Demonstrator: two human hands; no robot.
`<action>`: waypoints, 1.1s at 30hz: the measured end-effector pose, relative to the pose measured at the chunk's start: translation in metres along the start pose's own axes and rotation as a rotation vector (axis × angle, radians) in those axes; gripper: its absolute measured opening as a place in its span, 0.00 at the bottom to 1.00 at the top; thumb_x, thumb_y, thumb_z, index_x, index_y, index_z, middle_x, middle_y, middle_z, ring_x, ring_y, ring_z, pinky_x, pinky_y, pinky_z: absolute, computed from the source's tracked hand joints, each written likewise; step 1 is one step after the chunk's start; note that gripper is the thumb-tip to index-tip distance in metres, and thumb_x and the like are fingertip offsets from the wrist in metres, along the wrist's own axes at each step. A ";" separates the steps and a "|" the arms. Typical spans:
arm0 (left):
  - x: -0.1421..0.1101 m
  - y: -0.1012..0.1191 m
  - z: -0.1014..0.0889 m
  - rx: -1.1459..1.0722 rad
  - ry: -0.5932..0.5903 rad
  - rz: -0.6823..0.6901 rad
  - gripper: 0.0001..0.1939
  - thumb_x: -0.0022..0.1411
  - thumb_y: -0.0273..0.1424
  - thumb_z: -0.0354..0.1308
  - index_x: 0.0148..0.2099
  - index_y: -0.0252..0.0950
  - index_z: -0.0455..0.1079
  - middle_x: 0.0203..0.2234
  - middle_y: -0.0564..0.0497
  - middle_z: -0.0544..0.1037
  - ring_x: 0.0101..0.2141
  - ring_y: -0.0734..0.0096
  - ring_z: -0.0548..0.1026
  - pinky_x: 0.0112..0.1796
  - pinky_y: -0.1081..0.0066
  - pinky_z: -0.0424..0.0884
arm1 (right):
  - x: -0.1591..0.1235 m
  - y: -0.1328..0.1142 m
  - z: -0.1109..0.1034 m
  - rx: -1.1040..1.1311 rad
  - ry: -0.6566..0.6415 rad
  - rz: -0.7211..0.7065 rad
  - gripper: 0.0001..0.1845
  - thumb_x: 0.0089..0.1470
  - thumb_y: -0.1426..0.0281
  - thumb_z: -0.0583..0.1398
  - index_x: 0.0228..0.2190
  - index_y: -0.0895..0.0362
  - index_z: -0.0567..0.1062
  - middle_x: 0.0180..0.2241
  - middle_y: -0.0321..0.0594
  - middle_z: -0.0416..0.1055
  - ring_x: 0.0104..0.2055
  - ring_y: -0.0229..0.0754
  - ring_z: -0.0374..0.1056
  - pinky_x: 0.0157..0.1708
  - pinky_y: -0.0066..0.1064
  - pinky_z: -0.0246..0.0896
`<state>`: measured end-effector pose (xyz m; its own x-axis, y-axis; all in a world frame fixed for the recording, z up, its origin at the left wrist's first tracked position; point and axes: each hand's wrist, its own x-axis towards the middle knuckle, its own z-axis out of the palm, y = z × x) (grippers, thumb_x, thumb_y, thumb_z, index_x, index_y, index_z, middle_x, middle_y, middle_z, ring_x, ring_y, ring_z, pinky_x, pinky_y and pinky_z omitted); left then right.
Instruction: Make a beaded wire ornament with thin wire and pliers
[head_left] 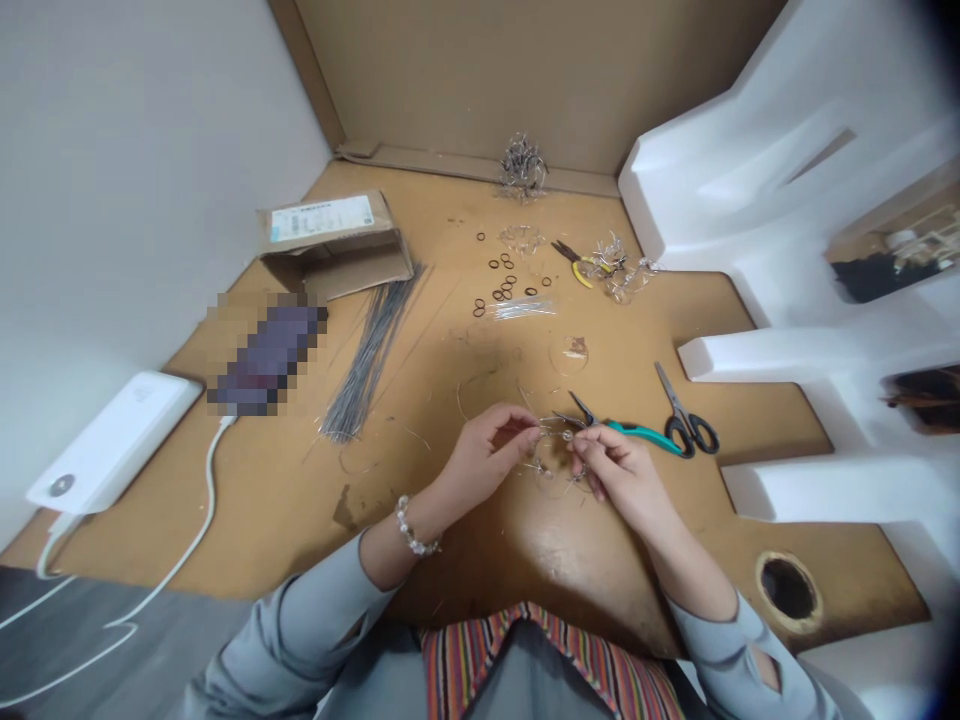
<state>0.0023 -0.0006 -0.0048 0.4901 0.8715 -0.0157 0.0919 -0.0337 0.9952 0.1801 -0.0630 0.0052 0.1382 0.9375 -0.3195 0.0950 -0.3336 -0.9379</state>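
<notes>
My left hand [491,452] is closed in a pinch on one end of a thin silvery wire piece [555,433]. From the other side, my right hand [616,468] pinches the same piece near a small clear bead-like part. Loops of fine wire [546,470] hang or lie just below, between the hands; which of them are joined to the held piece I cannot tell. Right behind the fingers lie teal-handled pliers [649,436], jaws pointing left. Scissors with black handles [682,415] rest to their right.
Dark rings [506,285], cut wires [523,309] and yellow-handled pliers [581,268] lie farther back, near tangled wire pieces [523,165]. Left are a long wire bundle [371,355], an open cardboard box [337,245] and a white power bank [112,440] with cable. White foam [780,490] borders the right.
</notes>
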 end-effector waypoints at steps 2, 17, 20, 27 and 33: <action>0.001 0.000 -0.001 0.074 0.033 0.056 0.09 0.60 0.35 0.55 0.35 0.35 0.70 0.31 0.50 0.73 0.33 0.72 0.70 0.35 0.73 0.65 | -0.001 0.000 0.001 -0.018 -0.014 -0.008 0.14 0.51 0.59 0.58 0.27 0.58 0.70 0.19 0.32 0.67 0.13 0.28 0.52 0.11 0.22 0.49; -0.003 -0.001 0.004 0.239 0.077 0.106 0.09 0.62 0.31 0.52 0.30 0.35 0.69 0.25 0.52 0.68 0.28 0.73 0.65 0.31 0.73 0.60 | -0.007 0.007 0.006 -0.588 0.051 -0.385 0.12 0.57 0.66 0.53 0.38 0.54 0.74 0.33 0.41 0.76 0.31 0.40 0.71 0.33 0.31 0.65; -0.003 -0.001 0.004 0.220 0.122 0.086 0.09 0.62 0.33 0.53 0.30 0.35 0.68 0.25 0.52 0.68 0.27 0.73 0.65 0.30 0.73 0.60 | -0.008 0.006 0.005 -0.597 0.044 -0.378 0.11 0.57 0.66 0.53 0.37 0.54 0.74 0.32 0.42 0.76 0.30 0.40 0.71 0.33 0.31 0.65; -0.003 0.003 0.005 0.107 0.121 0.122 0.08 0.62 0.32 0.52 0.34 0.36 0.70 0.30 0.49 0.72 0.33 0.70 0.69 0.37 0.71 0.63 | -0.003 0.009 -0.002 -0.381 0.089 -0.188 0.10 0.55 0.63 0.54 0.32 0.56 0.71 0.22 0.36 0.72 0.22 0.37 0.66 0.22 0.27 0.60; -0.003 0.002 0.004 0.145 0.105 0.122 0.08 0.62 0.32 0.53 0.34 0.36 0.72 0.29 0.49 0.73 0.33 0.69 0.69 0.37 0.70 0.63 | -0.002 0.012 -0.003 -0.353 0.077 -0.175 0.11 0.55 0.63 0.54 0.34 0.56 0.71 0.22 0.36 0.71 0.22 0.36 0.65 0.23 0.27 0.60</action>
<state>0.0042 -0.0049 -0.0029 0.4125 0.9028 0.1217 0.1652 -0.2055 0.9646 0.1836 -0.0689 -0.0050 0.1621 0.9774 -0.1355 0.4547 -0.1959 -0.8688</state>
